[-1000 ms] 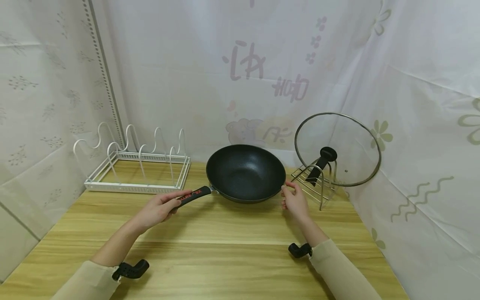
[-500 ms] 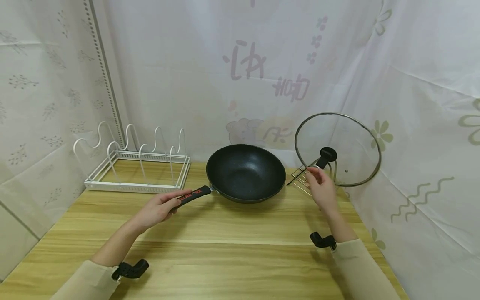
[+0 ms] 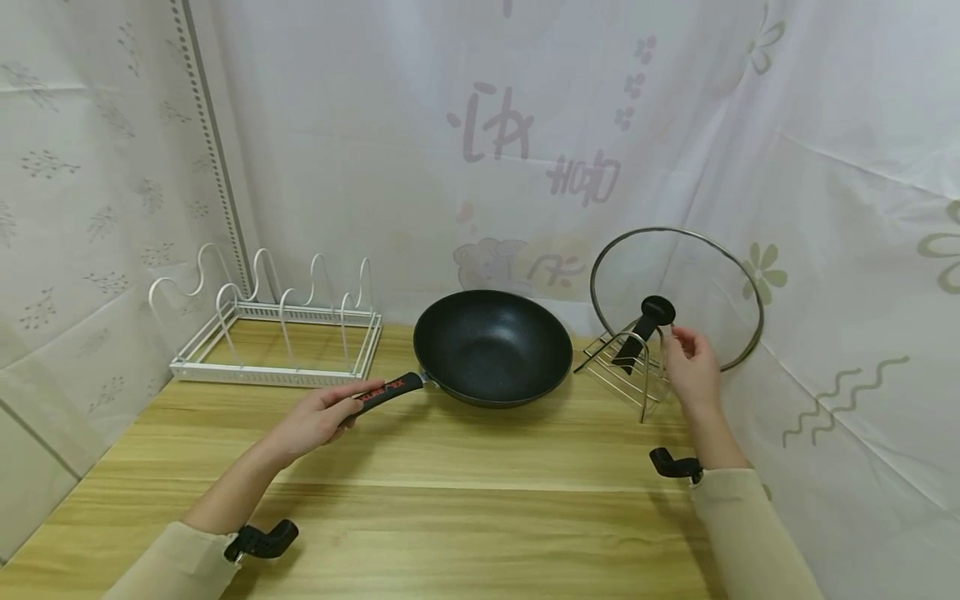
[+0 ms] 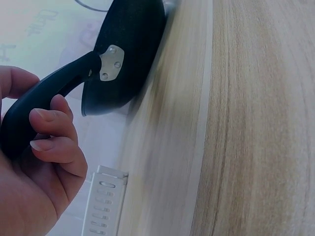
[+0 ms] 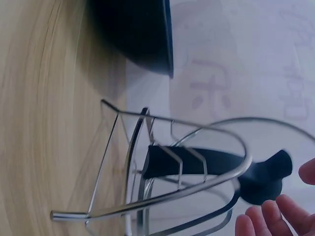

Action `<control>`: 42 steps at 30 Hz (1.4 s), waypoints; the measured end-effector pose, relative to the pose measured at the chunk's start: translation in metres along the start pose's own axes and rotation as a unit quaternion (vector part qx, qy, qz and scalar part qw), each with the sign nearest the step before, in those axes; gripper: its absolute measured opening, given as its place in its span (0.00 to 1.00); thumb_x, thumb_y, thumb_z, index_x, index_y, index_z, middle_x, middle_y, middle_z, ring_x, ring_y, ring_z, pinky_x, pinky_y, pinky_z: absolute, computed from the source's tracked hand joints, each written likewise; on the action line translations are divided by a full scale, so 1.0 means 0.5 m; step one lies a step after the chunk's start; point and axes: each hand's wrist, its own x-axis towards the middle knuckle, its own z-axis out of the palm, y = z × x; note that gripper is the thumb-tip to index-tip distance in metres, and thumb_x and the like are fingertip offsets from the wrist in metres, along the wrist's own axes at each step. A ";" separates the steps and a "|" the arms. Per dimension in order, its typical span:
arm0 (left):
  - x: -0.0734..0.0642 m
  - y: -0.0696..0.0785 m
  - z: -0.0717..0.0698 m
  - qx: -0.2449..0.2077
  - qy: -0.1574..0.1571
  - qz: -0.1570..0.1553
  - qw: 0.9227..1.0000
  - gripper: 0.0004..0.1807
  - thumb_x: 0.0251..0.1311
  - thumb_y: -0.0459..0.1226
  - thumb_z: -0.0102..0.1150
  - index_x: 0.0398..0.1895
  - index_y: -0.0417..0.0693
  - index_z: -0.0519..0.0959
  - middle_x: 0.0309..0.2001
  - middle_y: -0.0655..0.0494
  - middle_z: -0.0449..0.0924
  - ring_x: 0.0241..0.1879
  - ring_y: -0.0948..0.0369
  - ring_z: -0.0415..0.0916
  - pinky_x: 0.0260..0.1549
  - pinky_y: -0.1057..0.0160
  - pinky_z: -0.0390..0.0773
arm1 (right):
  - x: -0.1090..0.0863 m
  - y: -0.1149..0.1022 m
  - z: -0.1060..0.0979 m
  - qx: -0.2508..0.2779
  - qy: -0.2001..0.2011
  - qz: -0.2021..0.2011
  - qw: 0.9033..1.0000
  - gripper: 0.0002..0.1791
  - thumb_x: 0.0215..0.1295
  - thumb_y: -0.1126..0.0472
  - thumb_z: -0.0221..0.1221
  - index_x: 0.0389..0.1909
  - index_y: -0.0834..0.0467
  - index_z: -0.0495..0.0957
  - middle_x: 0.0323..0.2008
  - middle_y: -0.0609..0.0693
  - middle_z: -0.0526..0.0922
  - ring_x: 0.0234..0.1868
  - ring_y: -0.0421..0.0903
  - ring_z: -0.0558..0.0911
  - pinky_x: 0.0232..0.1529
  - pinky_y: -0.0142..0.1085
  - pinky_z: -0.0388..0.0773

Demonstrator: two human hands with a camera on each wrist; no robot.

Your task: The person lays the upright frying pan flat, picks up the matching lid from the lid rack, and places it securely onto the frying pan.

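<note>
A black wok [image 3: 491,350] stands on the wooden table, its black handle [image 3: 390,390] pointing to the front left. My left hand [image 3: 311,423] grips that handle, thumb on one side and fingers curled on the other, as the left wrist view shows. To the right, a glass lid [image 3: 705,279] with a metal rim leans upright in a small wire lid rack [image 3: 643,387]. The lid's black knob [image 3: 657,310] has a long black grip reaching down. Beside the knob is my right hand [image 3: 693,371]. In the right wrist view its fingertips [image 5: 273,216] and thumb are spread, seemingly apart from the knob.
A white pan rack [image 3: 262,377] with several curved dividers stands at the back left of the table [image 3: 480,533]. Patterned curtains [image 3: 360,150] hang close behind and on both sides. The wok's right rim is near the lid rack.
My right hand has left the wok's right rim and moved right, past the lid rack, to the lid's knob. My left hand and the wok have stayed in place.
</note>
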 end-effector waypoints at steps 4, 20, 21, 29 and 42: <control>0.001 -0.001 0.000 0.002 0.002 0.002 1.000 0.26 0.84 0.38 0.50 0.80 0.46 0.74 0.32 0.49 0.74 0.22 0.66 0.62 0.20 0.69 0.63 | 0.012 0.016 -0.003 -0.007 -0.014 0.019 1.000 0.31 0.85 0.46 0.51 0.77 0.62 0.73 0.67 0.59 0.78 0.56 0.39 0.74 0.54 0.30 0.71; -0.001 0.002 0.001 0.003 0.000 -0.004 1.000 0.26 0.84 0.39 0.50 0.80 0.46 0.74 0.33 0.49 0.74 0.22 0.66 0.62 0.20 0.69 0.63 | 0.061 0.056 0.030 0.057 -0.149 0.052 0.986 0.45 0.86 0.33 0.44 0.88 0.61 0.55 0.83 0.67 0.63 0.80 0.64 0.70 0.78 0.51 0.74; -0.001 0.002 0.001 0.004 0.000 -0.004 1.000 0.26 0.84 0.39 0.50 0.80 0.46 0.74 0.33 0.49 0.74 0.22 0.66 0.62 0.20 0.69 0.63 | 0.064 0.055 0.033 0.060 -0.157 0.057 0.984 0.46 0.86 0.33 0.44 0.89 0.61 0.53 0.85 0.66 0.59 0.83 0.65 0.65 0.81 0.55 0.69; -0.001 0.003 0.002 0.005 0.001 -0.003 1.000 0.26 0.84 0.39 0.50 0.80 0.46 0.74 0.32 0.49 0.74 0.22 0.66 0.61 0.20 0.69 0.62 | 0.087 0.052 0.051 0.094 -0.194 0.081 0.973 0.46 0.86 0.33 0.45 0.89 0.59 0.52 0.89 0.59 0.47 0.90 0.59 0.47 0.87 0.59 0.51; -0.001 0.002 0.002 -0.001 0.004 -0.004 1.000 0.26 0.84 0.39 0.50 0.80 0.47 0.74 0.33 0.49 0.74 0.22 0.66 0.61 0.20 0.68 0.63 | 0.115 0.068 0.063 0.311 -0.249 0.066 0.915 0.23 0.89 0.48 0.49 0.71 0.59 0.71 0.47 0.38 0.92 0.50 0.37 0.92 0.58 0.29 0.85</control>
